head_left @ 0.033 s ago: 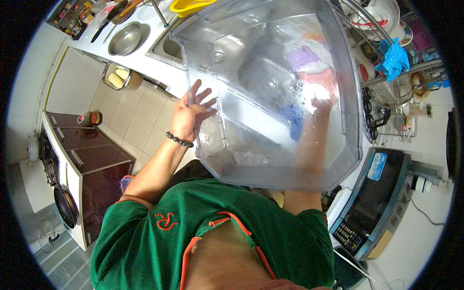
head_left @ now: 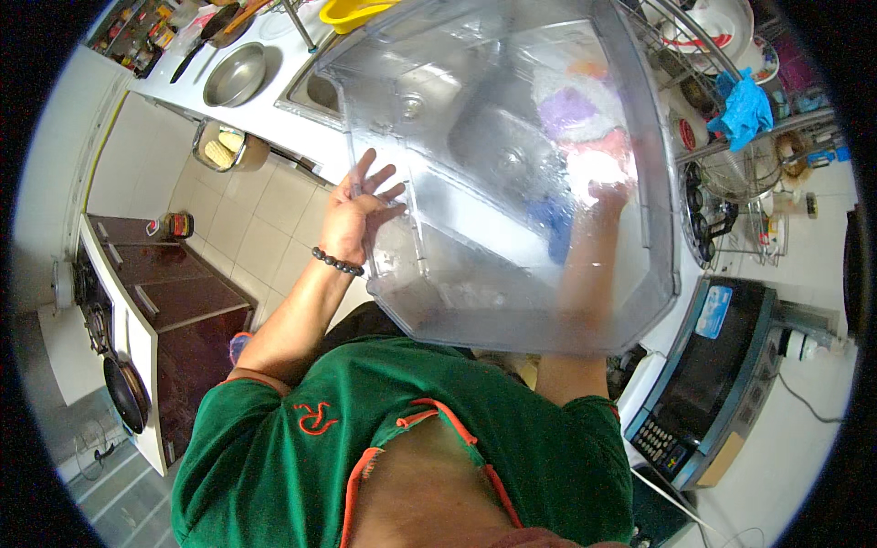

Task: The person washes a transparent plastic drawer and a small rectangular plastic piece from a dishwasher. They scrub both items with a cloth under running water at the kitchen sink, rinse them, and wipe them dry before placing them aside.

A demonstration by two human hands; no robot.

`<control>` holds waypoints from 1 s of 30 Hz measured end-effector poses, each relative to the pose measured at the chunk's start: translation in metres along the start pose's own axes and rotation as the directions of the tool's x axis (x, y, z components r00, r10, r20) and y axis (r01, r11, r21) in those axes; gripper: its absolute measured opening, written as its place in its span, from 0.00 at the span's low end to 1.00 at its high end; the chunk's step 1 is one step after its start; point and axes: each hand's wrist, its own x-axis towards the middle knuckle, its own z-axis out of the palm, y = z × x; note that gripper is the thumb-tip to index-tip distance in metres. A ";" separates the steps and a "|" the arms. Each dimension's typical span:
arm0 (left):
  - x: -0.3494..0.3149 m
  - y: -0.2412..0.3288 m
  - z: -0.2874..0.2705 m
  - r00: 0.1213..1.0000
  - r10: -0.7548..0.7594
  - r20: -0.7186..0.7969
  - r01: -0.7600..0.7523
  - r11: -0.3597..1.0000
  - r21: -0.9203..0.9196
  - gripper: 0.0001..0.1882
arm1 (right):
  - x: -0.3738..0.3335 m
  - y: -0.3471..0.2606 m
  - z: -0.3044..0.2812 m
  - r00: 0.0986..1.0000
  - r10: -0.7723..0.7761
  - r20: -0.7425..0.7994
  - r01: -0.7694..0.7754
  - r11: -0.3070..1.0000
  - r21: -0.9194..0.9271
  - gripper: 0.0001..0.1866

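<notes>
A large clear plastic bin, tilted and wet in places, is held up in front of me above the counter. At its left edge, my left hand grips the wall, with the thumb across the edge and the fingers spread. A dark bead bracelet circles that wrist. My right hand shows hazily through the plastic near the bin's right side. Its fingers are blurred by plastic and bright glare, beside a pinkish patch. Beyond it, a purple and white soft-looking item and a blue item also show through the plastic.
Behind the bin is a metal sink. A steel bowl and a yellow basin stand on the far counter. Dish racks with a blue cloth are at right, above a microwave. Corn lies in a container at left.
The bin has shifted slightly left and upward, and my left hand has moved a little with it. Behind the plastic, my right hand looks slightly different against the glare.
</notes>
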 end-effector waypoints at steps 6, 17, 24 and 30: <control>0.005 0.023 -0.023 0.988 0.141 -0.060 -0.137 0.989 0.053 0.39 | -0.070 -0.008 0.014 0.947 -0.068 0.314 -0.104 0.860 0.499 0.33; 0.008 0.011 -0.039 0.970 0.165 -0.178 -0.164 0.986 0.020 0.39 | -0.109 0.016 0.002 0.994 0.098 -0.051 -0.084 0.968 0.235 0.29; -0.019 -0.028 -0.044 0.943 0.168 -0.289 -0.137 0.983 0.125 0.36 | -0.142 0.040 -0.013 0.976 0.184 0.112 -0.212 0.917 0.339 0.32; -0.028 -0.085 -0.038 0.968 0.084 -0.238 -0.064 0.994 0.091 0.35 | -0.155 0.055 -0.040 0.935 0.011 -0.353 -0.104 0.963 -0.248 0.23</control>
